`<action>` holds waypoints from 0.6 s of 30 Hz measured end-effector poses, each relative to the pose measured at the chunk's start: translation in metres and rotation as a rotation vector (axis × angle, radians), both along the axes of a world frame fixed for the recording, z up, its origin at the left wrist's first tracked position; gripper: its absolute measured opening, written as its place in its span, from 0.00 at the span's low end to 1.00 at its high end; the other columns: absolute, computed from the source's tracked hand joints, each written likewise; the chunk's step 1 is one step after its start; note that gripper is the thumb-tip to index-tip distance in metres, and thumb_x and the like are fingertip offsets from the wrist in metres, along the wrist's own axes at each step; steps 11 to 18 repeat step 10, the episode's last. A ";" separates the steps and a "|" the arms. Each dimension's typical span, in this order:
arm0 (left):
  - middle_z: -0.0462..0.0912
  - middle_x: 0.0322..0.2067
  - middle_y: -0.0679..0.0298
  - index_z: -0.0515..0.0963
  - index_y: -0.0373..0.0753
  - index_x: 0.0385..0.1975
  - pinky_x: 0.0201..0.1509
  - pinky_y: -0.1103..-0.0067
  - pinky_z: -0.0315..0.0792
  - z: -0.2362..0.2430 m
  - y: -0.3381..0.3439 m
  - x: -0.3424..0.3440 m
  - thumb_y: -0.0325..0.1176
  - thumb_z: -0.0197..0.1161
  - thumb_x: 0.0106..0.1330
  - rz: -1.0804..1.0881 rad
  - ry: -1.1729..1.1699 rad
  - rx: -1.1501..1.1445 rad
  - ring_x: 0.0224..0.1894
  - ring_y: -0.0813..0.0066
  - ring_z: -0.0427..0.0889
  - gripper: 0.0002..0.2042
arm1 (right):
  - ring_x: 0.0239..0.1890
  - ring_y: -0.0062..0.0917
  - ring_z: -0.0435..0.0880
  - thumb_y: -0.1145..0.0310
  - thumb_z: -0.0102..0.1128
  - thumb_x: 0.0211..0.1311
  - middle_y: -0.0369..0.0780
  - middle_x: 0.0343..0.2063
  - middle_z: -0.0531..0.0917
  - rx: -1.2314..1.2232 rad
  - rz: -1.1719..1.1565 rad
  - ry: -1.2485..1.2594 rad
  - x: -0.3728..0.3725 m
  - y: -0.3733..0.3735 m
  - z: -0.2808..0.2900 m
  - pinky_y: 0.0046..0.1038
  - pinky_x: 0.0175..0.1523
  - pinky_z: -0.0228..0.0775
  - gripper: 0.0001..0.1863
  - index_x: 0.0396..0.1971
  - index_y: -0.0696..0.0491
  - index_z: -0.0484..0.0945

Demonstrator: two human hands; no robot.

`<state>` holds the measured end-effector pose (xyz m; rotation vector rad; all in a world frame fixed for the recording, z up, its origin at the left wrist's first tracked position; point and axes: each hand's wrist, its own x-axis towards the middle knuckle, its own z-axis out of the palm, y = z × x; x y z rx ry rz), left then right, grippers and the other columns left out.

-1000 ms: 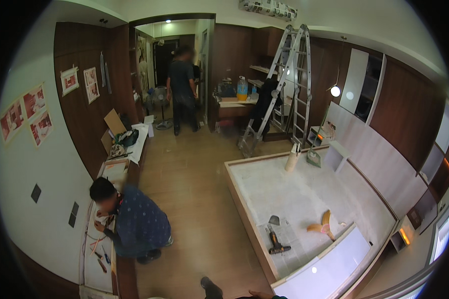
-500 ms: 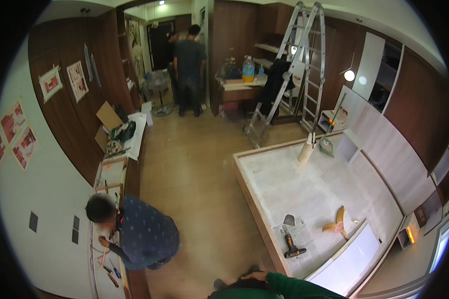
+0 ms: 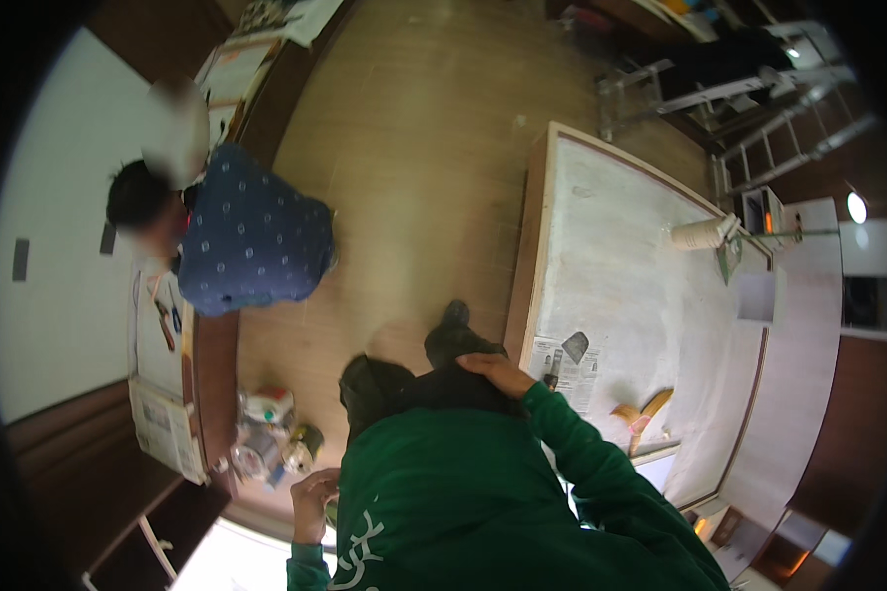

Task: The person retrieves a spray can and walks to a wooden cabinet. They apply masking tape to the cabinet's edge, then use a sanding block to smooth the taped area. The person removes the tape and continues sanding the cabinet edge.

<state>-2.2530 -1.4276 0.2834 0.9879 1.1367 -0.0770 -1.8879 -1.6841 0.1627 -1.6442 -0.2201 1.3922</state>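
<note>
My right hand (image 3: 496, 372) lies over the dark trousers (image 3: 439, 388) on my right thigh, its fingers stretched out, with nothing seen in it. Low at my left side is my left hand (image 3: 312, 499), close against my green sweatshirt (image 3: 453, 492). Its fingertips are partly hidden by my body, so I cannot tell whether it holds anything. Beyond my right hand, on newspaper (image 3: 583, 389) inside the low bed-like platform, lie a grey trowel-like blade (image 3: 576, 346) and a power drill (image 3: 552, 372), mostly hidden by my arm. A small straw hand broom (image 3: 643, 416) is beside them.
To the left, a person in a navy patterned shirt (image 3: 256, 231) bends over a long bench (image 3: 202, 374) with pliers-like tools. Tins and containers (image 3: 261, 448) stand on the floor near my left foot. The platform's wooden edge (image 3: 529, 256) runs along my right; a stepladder (image 3: 798, 148) stands beyond.
My view has tilted down, so my body and both hands now show; before, only the right hand did. The far people have left the view. My right hand stays on my leg.
</note>
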 end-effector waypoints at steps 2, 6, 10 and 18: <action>0.88 0.38 0.59 0.85 0.29 0.44 0.47 0.79 0.78 0.008 -0.019 0.041 0.24 0.57 0.64 0.088 0.092 -0.015 0.39 0.75 0.85 0.13 | 0.66 0.37 0.76 0.45 0.54 0.73 0.48 0.60 0.81 -0.062 0.055 0.014 0.025 -0.007 0.006 0.31 0.73 0.60 0.32 0.61 0.58 0.78; 0.88 0.41 0.58 0.86 0.31 0.44 0.51 0.77 0.77 0.014 -0.047 0.108 0.27 0.67 0.66 -0.072 0.092 0.230 0.43 0.70 0.86 0.10 | 0.66 0.40 0.74 0.43 0.57 0.70 0.50 0.62 0.79 -0.200 0.195 -0.085 0.068 -0.011 0.042 0.34 0.71 0.63 0.33 0.62 0.55 0.77; 0.88 0.44 0.56 0.86 0.34 0.44 0.54 0.72 0.77 0.010 -0.049 0.149 0.26 0.68 0.65 -0.356 0.082 0.495 0.46 0.62 0.86 0.09 | 0.68 0.42 0.72 0.43 0.65 0.66 0.49 0.68 0.72 -0.144 0.331 -0.604 0.089 -0.020 0.078 0.38 0.71 0.63 0.35 0.65 0.50 0.75; 0.88 0.44 0.56 0.86 0.34 0.44 0.54 0.72 0.77 0.010 -0.049 0.149 0.26 0.68 0.65 -0.356 0.082 0.495 0.46 0.62 0.86 0.09 | 0.68 0.42 0.72 0.43 0.65 0.66 0.49 0.68 0.72 -0.144 0.331 -0.604 0.089 -0.020 0.078 0.38 0.71 0.63 0.35 0.65 0.50 0.75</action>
